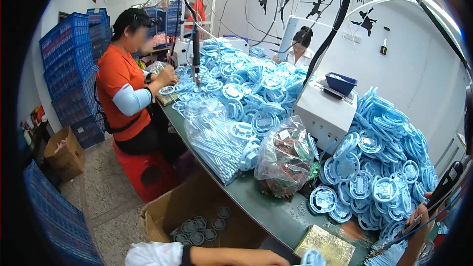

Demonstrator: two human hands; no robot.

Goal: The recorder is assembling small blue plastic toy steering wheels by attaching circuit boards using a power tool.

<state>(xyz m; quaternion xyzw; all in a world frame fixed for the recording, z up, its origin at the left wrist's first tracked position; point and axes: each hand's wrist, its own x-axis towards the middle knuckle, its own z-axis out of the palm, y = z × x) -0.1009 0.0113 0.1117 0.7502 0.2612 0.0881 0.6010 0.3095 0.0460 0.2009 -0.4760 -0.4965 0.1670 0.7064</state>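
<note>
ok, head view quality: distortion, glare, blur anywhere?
Head view: heavy fisheye, black vignette around the rim, the table edge bows; ceiling light strip blows out top right; foil pad shows mild glare; the seated co-worker's face is blurred; right hand and left hand sit at the stretched lower rim, soft; blue discs are sharp and evenly lit.

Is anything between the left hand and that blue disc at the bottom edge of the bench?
Nothing visible. The left hand lies right beside the blue disc, with only the bench edge between them. The gold foil pad sits just beyond the disc, not in the path.
</note>
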